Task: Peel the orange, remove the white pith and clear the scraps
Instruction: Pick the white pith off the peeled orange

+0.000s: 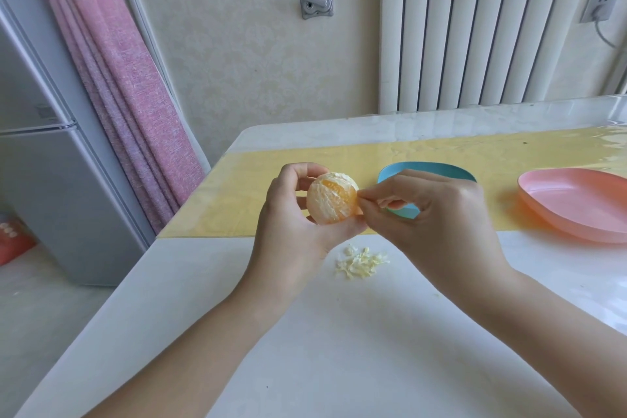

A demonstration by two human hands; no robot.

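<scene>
White pith still covers most of the peeled orange point(331, 198), which is gripped in the curled fingers of the left hand point(292, 214) above the table point(339, 332). A bit of pith at its right side is pinched btwn thumb & forefinger of the right hand point(431, 214). Pith scraps point(361, 261) are piled on the table just below. A blue dish point(429, 170) is partly hidden behind the right hand; a pink dish point(576, 204) is set further right.

The right hand point(437, 214) hides most of the blue dish point(427, 171), the left hand point(288, 224) covers the underside of the orange point(330, 204), the pith shred point(358, 203) pinched by the right hand is too small to make out, and the frame's edges cut off the pink dish point(576, 200) and the fridge point(40, 146).
</scene>
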